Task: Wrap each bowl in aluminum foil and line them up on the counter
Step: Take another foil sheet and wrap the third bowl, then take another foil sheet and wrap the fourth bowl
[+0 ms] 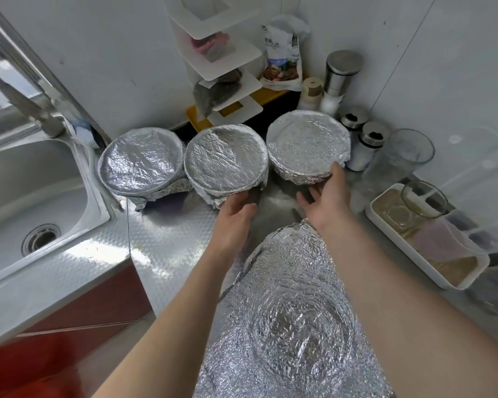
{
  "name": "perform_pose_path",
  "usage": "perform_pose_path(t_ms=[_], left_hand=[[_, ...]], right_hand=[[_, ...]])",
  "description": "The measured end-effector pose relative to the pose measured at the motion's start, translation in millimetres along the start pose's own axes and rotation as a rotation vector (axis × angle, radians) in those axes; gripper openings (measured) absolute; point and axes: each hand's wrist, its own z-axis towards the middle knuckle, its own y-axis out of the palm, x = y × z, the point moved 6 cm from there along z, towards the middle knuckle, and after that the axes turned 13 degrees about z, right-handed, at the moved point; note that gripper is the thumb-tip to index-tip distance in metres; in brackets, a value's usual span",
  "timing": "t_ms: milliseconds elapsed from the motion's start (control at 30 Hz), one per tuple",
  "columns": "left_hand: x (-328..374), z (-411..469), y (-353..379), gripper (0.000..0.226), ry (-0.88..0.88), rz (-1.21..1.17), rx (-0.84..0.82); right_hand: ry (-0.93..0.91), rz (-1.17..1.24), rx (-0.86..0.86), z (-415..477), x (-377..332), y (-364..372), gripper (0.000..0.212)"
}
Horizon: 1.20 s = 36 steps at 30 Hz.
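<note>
Three foil-wrapped bowls stand in a row at the back of the steel counter: the left bowl (141,162), the middle bowl (226,159) and the right bowl (308,143). My left hand (235,212) reaches to the front of the middle bowl, its fingers touching the foil at the base. My right hand (327,198) is open with fingers spread, its fingertips against the front right side of the right bowl. A crinkled foil sheet (296,320) with a round bowl imprint lies on the counter near me, between my forearms.
A steel sink (26,202) with a tap (26,107) lies to the left. A white tiered rack (222,61), jars and shakers (342,79), and a glass (406,150) crowd the back corner. A white tray (431,239) with glassware sits at the right.
</note>
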Motion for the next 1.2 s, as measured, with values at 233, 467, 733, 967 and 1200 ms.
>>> perform_pose_path(t_ms=[233,467,733,967,1200], left_hand=[[-1.0,5.3,-16.2,0.043,0.036,0.167,0.049],[-4.2,-4.6,-23.4,0.033,0.098,0.331,-0.005],[-69.6,-83.9,-20.9,0.064,-0.01,0.755,-0.386],[-99.7,-117.6,-40.2,0.014,-0.048,0.809,-0.2],[-46.0,-123.4,-82.2,0.014,0.096,0.997,0.122]], right_hand=[[-0.017,-0.019,-0.035,13.5,-9.6,12.3,0.043],[-0.015,0.016,-0.122,12.3,-16.2,20.2,0.047],[-0.341,-1.169,-0.274,-30.7,-34.2,-45.4,0.06],[-0.147,-1.639,-0.279,-62.8,-15.6,-108.1,0.105],[-0.374,-1.454,-0.235,-110.4,-26.9,-117.4,0.074]])
